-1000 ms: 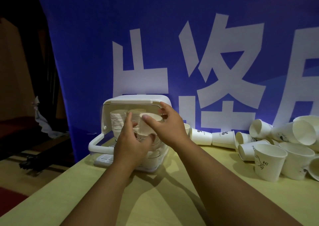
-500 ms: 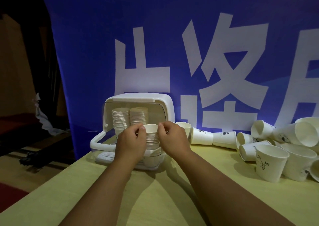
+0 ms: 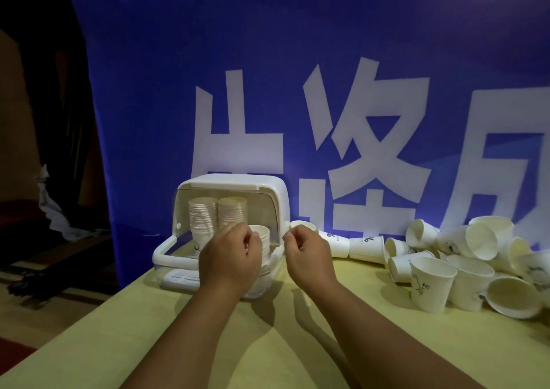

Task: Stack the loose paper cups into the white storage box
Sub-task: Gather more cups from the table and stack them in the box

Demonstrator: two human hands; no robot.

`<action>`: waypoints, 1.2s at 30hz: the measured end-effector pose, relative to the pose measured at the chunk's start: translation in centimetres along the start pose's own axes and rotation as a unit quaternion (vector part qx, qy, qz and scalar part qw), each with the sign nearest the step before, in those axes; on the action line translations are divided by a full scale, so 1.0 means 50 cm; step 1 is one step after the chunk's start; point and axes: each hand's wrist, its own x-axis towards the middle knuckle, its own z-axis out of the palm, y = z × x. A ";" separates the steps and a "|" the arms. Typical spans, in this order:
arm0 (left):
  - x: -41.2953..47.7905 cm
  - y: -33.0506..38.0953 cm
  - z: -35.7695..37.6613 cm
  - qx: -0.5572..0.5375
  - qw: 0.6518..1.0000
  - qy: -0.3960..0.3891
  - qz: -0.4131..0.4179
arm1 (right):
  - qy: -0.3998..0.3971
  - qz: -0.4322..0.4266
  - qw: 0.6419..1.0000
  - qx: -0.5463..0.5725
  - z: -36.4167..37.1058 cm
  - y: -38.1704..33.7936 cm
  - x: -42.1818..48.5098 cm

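Observation:
The white storage box (image 3: 279,198) stands on the yellow table with its front open. Two tall stacks of paper cups (image 3: 204,219) fill its back. A shorter stack (image 3: 263,235) stands at the box's front. My left hand (image 3: 229,259) is curled against the left side of that short stack and hides its lower part; whether it grips the top cup is unclear. My right hand (image 3: 309,254) hovers just right of the stack, fingers curled, holding nothing. Loose paper cups (image 3: 473,281) lie in a heap at the right.
More cups (image 3: 366,247) lie on their sides along the foot of the blue banner (image 3: 297,61), right of the box. An upright printed cup (image 3: 431,287) stands at the heap's front. The table's left edge (image 3: 89,314) drops to a dark floor.
The cup both hands carried has come down onto the short front stack. My right hand has let go and drawn off to the right. My left hand stays beside the stack.

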 end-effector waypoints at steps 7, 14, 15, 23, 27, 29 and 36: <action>-0.084 0.122 -0.019 0.043 0.987 -0.153 -0.002 | 0.014 0.015 0.999 -0.045 -0.154 0.016 -0.095; -0.208 0.292 -0.026 -0.006 0.971 -0.240 -0.016 | 0.038 0.042 0.995 -0.087 -0.354 0.056 -0.218; -0.226 0.318 -0.022 -0.013 0.968 -0.252 -0.014 | 0.040 0.048 0.994 -0.094 -0.387 0.066 -0.235; -0.347 0.510 0.045 -0.150 0.922 -0.355 -0.037 | 0.085 0.125 0.973 -0.175 -0.641 0.187 -0.349; -0.389 0.582 0.098 -0.242 0.862 -0.443 -0.047 | 0.081 0.174 0.958 -0.212 -0.752 0.248 -0.371; -0.405 0.614 0.130 -0.217 0.853 -0.475 -0.009 | 0.096 0.202 0.951 -0.213 -0.794 0.279 -0.369; -0.433 0.705 0.239 -0.123 0.879 -0.458 0.051 | 0.102 0.285 0.918 -0.258 -0.864 0.373 -0.296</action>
